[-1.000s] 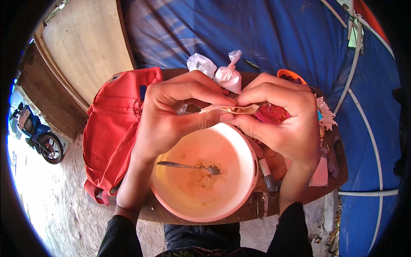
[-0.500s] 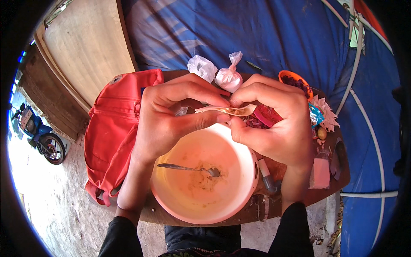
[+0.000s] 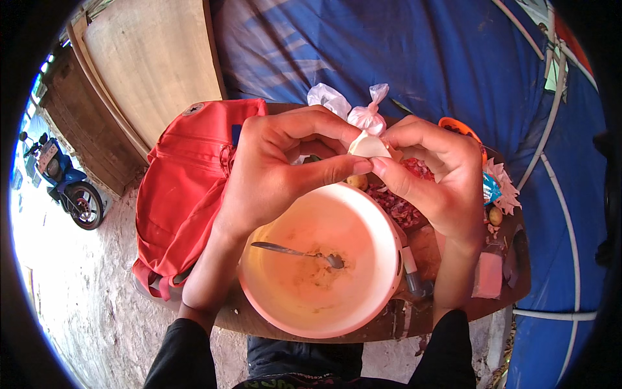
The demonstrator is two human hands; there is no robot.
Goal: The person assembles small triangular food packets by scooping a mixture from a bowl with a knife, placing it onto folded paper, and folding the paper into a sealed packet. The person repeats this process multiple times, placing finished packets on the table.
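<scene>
A pale, thin dough wrapper (image 3: 370, 146), folded over, is pinched between both hands above the far rim of a white bowl (image 3: 311, 220). My left hand (image 3: 278, 162) grips its left edge with thumb and fingertips. On the other edge, the thumb and fingers of my right hand (image 3: 440, 175) press close to the left fingertips. Whatever lies inside the fold is hidden now. In the bowl a metal spoon (image 3: 291, 250) rests among brownish food remains, its handle toward the left.
A red backpack (image 3: 188, 194) lies left of the bowl on the brown table. Beyond my hands are a knotted plastic bag (image 3: 367, 118) and an orange bowl (image 3: 461, 124). Purplish-red peelings (image 3: 402, 204) and a pink packet (image 3: 487, 275) sit at the right. A blue tarp (image 3: 389, 52) hangs behind.
The wrapper, seen edge-on with filling showing in its gap, is now tilted up with its pale side showing. My fingers have shifted along its edges. The whole view has shifted slightly.
</scene>
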